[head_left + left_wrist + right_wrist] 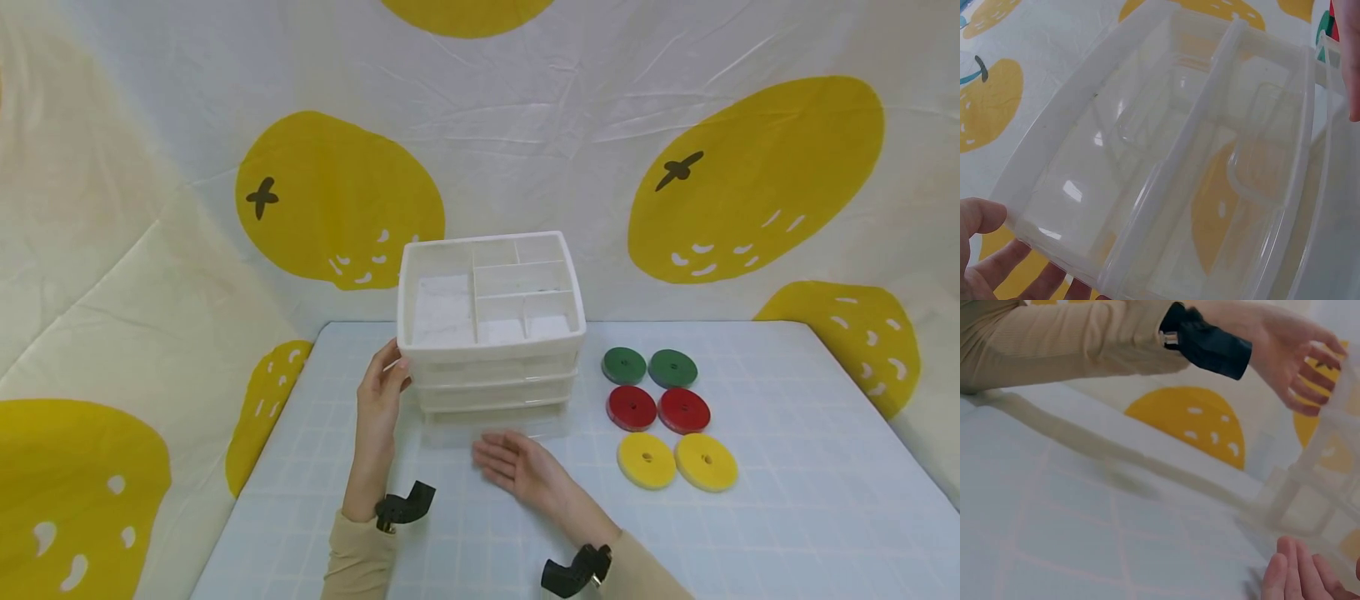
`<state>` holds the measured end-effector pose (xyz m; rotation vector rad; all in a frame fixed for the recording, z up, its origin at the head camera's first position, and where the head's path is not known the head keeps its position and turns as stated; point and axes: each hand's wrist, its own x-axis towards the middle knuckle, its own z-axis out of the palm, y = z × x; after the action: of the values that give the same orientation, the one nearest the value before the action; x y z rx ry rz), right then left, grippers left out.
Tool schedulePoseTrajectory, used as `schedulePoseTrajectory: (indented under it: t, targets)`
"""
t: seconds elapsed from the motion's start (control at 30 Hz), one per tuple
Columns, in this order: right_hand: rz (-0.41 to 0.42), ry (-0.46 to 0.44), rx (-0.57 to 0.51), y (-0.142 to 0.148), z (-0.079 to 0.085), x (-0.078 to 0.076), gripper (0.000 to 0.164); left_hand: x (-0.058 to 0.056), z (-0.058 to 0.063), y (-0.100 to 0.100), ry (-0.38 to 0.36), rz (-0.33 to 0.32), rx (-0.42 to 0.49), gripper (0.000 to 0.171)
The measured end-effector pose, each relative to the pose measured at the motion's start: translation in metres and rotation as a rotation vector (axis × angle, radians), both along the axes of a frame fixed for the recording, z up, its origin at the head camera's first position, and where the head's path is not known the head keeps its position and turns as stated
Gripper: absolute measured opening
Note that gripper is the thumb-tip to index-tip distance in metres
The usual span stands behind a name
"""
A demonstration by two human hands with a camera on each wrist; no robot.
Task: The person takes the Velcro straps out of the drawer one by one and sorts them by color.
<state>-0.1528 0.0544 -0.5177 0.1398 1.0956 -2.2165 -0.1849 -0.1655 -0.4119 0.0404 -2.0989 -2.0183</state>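
Observation:
A white drawer organizer stands at the table's back, its top tray divided into several compartments. Below the tray are clear drawers, and the lowest drawer juts forward from the rest. At the organizer's left front corner, my left hand holds the side just under the rim, thumb to the front and fingers along the side. My right hand hovers before the lowest drawer, fingers extended and together, palm turned left, holding nothing. Fingers of the right hand also show in the right wrist view.
To the organizer's right lie paired discs with center holes: green discs at the back, red discs between, yellow discs in front. The pale checked table meets a fruit-patterned cloth behind. Black cameras sit on both wrists.

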Motion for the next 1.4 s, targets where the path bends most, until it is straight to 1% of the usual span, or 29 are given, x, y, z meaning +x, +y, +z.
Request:
schedulePoseTrajectory:
  t: [0.2,0.37,0.6,0.73,0.93,1.17,1.4]
  targets:
    - [-0.003,-0.01,-0.014,-0.001,0.0,-0.005,0.056,0.0,0.0,0.0,-0.006,-0.001,-0.002,0.04]
    - [-0.011,-0.017,-0.004,-0.002,0.002,-0.01,0.055,0.0,0.0,-0.001,-0.007,-0.005,-0.005,0.04]
    - [-0.054,-0.03,0.012,-0.004,0.004,-0.016,0.054,0.0,-0.001,-0.001,-0.011,-0.005,-0.005,0.04]
    - [-0.066,-0.029,0.014,-0.005,0.005,-0.018,0.053,0.0,-0.001,0.0,-0.016,0.002,-0.013,0.04]
    - [-0.059,-0.024,0.016,-0.007,0.005,-0.019,0.053,0.001,-0.001,0.0,-0.024,0.005,-0.012,0.039]
    - [-0.053,-0.014,0.004,-0.009,0.003,-0.02,0.054,0.002,0.0,-0.001,-0.012,0.001,-0.001,0.039]
    - [-0.065,-0.039,0.013,-0.009,0.003,-0.02,0.053,0.002,0.0,-0.002,-0.023,0.009,-0.01,0.039]
